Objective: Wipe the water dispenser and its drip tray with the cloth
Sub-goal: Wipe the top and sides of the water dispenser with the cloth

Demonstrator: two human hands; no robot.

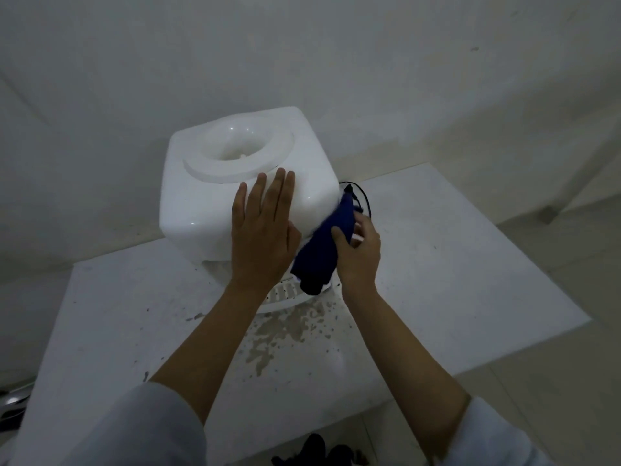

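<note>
I am gripping the dark blue cloth [322, 243] in my right hand [358, 253], fingers curled round its bunched middle, and I am pressing it against the right front corner of the water dispenser [215, 193]. The cloth's lower end is hanging down over the drip tray [280, 294]. My left hand [263, 230] is lying flat on the dispenser's front top edge, fingers straight and together, holding nothing and steadying the body.

The dispenser is standing toward the back of a white stand [437, 264], with no bottle in its open top well. I am judging it light and hollow, so it is likely to slide or tip under a firm wipe; the flat left hand on top is the sensible brace. Its glossy plastic is probably slippery, more so where wet. The cloth is soft and limp, best kept wadded in the palm. The tray looks like a thin slotted piece that may lift out, so I am planning gentle pressure there.

My arms are hiding the taps and most of the tray. A black cord [364, 200] is showing behind the cloth, its run hidden. Stains [285, 331] are speckling the stand; wet or dry, I cannot tell. The dim light is blurring fine detail.
</note>
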